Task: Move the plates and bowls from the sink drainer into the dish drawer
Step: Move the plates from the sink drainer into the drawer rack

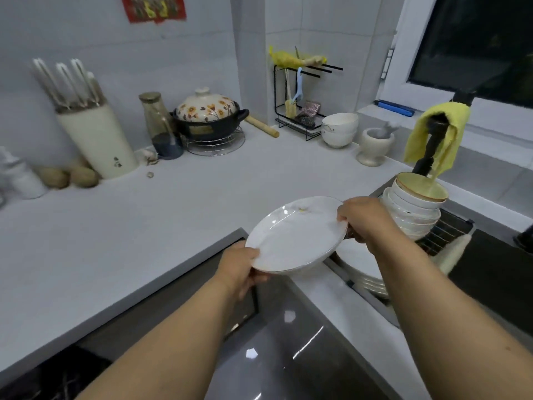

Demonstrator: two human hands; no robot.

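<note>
Right, plate point(294, 241): you hold it in the air over the counter corner, between the sink drainer and the open dish drawer, tilted down toward your left. Likely tilted to shed water or just mid-carry, can't say which.
Left hand point(240, 268): clamped on the near-left rim, thumb on top, fingers curled under. You take the low side so the tilt doesn't let it slide.
Right hand point(362, 219): pinching the far-right rim, thumb over the edge. Two grips on opposite rims, probably because the glaze looks wet and slick.
Bowl stack point(415, 210): leaning stack at the sink drainer point(444, 229), just beside your right wrist. Not moved yet. Mind your elbow, it looks tippy.
More plates point(366, 272): lying low by the sink edge under your right forearm, partly hidden, count unclear.
Dish drawer point(245, 307): dark opening below the counter edge, under your left hand; inside is hard to see.
Stage: early, one plate in transit, the rest waiting.
Next: lower it left and down into the drawer, level it first.
Counter point(144, 226): pot point(209, 116), knife block point(96, 140), two more bowls point(339, 129) at the back, well apart from the plate.
</note>
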